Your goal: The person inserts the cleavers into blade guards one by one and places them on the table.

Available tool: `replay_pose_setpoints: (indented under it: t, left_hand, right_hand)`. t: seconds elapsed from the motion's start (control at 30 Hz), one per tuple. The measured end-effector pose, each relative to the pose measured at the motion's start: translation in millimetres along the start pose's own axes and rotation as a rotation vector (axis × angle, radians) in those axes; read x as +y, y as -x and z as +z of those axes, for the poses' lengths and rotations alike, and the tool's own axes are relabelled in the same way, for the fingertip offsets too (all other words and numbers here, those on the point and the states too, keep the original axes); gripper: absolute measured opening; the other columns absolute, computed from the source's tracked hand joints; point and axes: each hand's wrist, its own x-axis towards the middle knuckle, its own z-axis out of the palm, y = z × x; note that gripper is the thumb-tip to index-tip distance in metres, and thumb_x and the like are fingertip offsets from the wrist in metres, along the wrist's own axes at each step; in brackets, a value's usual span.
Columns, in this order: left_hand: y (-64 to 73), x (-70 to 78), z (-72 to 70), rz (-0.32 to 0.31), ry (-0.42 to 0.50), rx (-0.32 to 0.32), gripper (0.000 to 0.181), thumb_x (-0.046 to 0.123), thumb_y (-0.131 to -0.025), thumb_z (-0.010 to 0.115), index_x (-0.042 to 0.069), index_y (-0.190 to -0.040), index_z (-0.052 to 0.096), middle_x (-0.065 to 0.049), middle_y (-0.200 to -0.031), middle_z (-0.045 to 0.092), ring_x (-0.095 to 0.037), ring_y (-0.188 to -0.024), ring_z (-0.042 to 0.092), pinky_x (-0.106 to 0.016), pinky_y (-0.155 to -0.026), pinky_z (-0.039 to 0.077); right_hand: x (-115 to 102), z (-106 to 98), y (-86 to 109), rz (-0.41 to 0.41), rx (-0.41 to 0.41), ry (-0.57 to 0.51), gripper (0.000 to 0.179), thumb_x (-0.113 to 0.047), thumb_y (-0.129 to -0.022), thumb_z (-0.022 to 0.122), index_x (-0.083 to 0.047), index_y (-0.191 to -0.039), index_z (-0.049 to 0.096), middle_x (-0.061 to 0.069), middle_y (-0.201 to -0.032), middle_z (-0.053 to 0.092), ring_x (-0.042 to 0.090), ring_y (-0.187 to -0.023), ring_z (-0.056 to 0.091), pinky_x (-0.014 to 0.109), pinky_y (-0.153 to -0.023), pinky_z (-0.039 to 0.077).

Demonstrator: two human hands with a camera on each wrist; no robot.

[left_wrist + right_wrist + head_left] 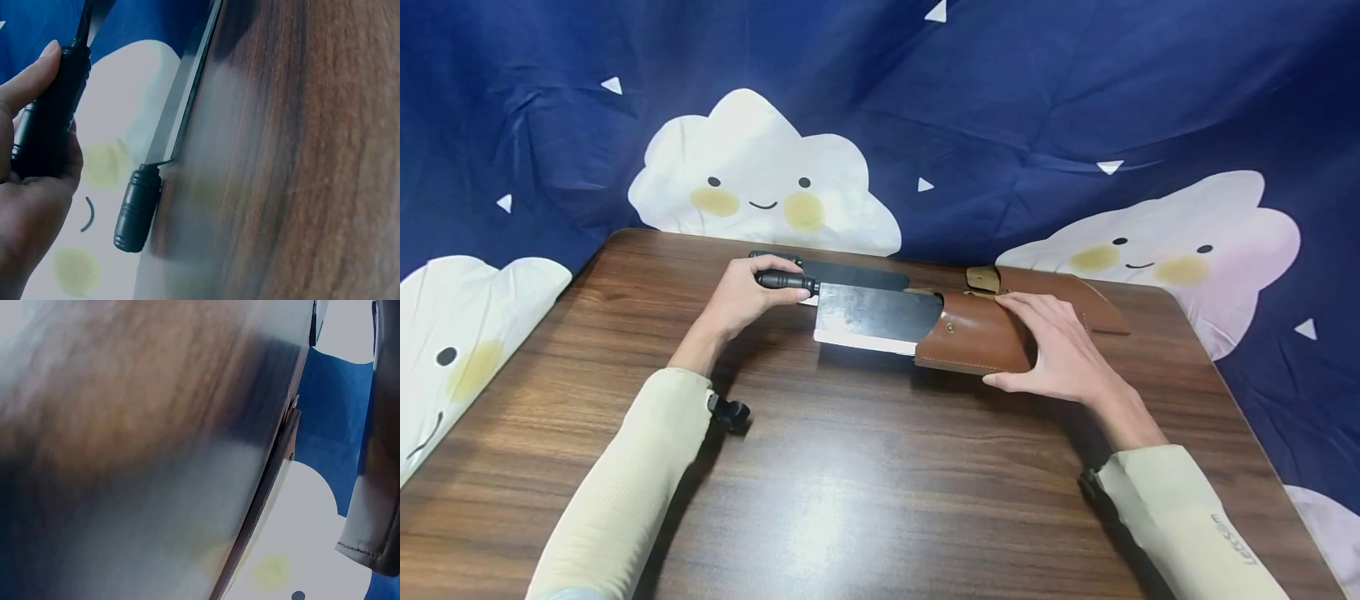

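Note:
My left hand (741,300) grips the black ridged handle (50,119) of a cleaver (872,315), held raised above the table. Its broad dark blade, bright along the lower edge, runs partly into a brown leather sheath (973,333). My right hand (1060,350) holds that sheath at its far end, fingers along the top edge and thumb at the bottom. The blade's tip is hidden inside the leather. In the right wrist view only the sheath's stitched corner (369,544) shows, without the hand.
A second knife (853,275) with a black handle (139,209) lies behind the cleaver near the table's back edge. Behind my right hand lies another brown leather sheath (1063,292). A dark blue cloth (955,108) with white clouds hangs behind the wooden table (865,467).

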Motion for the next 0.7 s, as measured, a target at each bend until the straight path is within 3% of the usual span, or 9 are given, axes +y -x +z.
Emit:
replay_pose_setpoints:
  t: [0.27,0.7]
  left_hand:
    - [0.3,5.9,4.8,-0.009,0.000,-0.006,0.041,0.014,-0.076,0.091,0.003,-0.111,0.074,-0.014,-0.115,0.066,-0.021,-0.085,0.068,-0.025,-0.074,0.056]
    - [-2.4,7.0,14.3,0.010,-0.004,0.005,0.039,0.013,-0.076,0.091,0.003,-0.110,0.074,-0.015,-0.113,0.067,-0.019,-0.085,0.068,-0.025,-0.073,0.056]
  right_hand:
    - [-2.0,3.7,-2.9,-0.001,0.009,-0.016,0.106,-0.059,-0.062,0.089,-0.011,-0.149,0.049,0.012,-0.143,0.053,0.034,-0.130,0.044,0.055,-0.098,0.031]
    - [-6.2,5.9,-9.4,-0.003,0.007,-0.018,0.107,-0.061,-0.062,0.088,-0.014,-0.150,0.048,0.009,-0.145,0.052,0.033,-0.132,0.043,0.054,-0.100,0.031]
